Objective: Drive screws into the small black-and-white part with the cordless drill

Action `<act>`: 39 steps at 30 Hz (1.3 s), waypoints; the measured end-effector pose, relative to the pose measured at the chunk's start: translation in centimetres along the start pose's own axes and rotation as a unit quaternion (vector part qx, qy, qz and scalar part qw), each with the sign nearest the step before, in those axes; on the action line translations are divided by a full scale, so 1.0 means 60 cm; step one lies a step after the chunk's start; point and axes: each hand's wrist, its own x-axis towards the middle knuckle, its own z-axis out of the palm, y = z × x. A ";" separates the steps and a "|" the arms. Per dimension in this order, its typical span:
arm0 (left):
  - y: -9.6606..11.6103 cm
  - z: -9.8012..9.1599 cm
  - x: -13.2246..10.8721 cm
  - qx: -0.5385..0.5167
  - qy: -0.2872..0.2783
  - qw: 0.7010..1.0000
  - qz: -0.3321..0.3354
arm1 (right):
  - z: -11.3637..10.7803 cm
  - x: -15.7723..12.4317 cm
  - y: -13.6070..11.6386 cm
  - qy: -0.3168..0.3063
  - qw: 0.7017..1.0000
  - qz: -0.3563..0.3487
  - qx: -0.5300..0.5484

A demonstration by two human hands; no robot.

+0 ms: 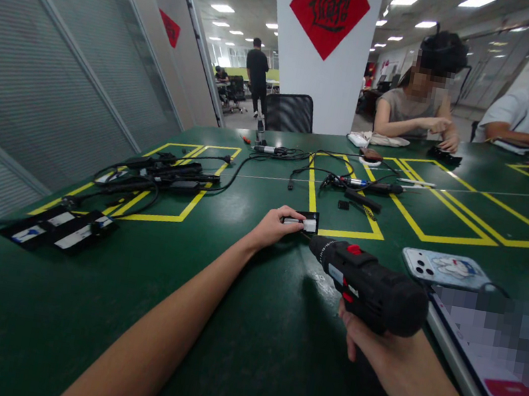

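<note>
My right hand [372,341] is wrapped round the grip of a black and red cordless drill [364,282]. The drill lies nearly level and points left and away from me. Its bit ends at the near edge of a small black piece with a white label [311,224] on the green table. My left hand [275,228] presses that piece from the left, fingers bent over its top. Whether the bit touches the piece or a screw in it is too small to tell.
Black cables and bars [167,175] lie on the left, by flat black pieces with white labels [79,231]. Past the drill lie a pen-like tool [368,185] and a black block [343,205]. A phone [445,269] and a laptop [446,323] sit right. Two people sit across the table.
</note>
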 end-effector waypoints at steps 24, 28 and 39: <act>0.006 -0.001 -0.002 -0.001 -0.001 1.000 -0.007 | -0.006 0.001 -0.004 -0.009 1.000 -0.018 -0.005; 0.005 -0.001 -0.002 0.000 -0.005 1.000 -0.008 | -0.003 0.002 -0.002 -0.006 1.000 -0.005 -0.005; 0.004 -0.003 -0.001 0.000 -0.012 1.000 -0.005 | -0.002 0.001 0.001 -0.009 1.000 -0.005 -0.006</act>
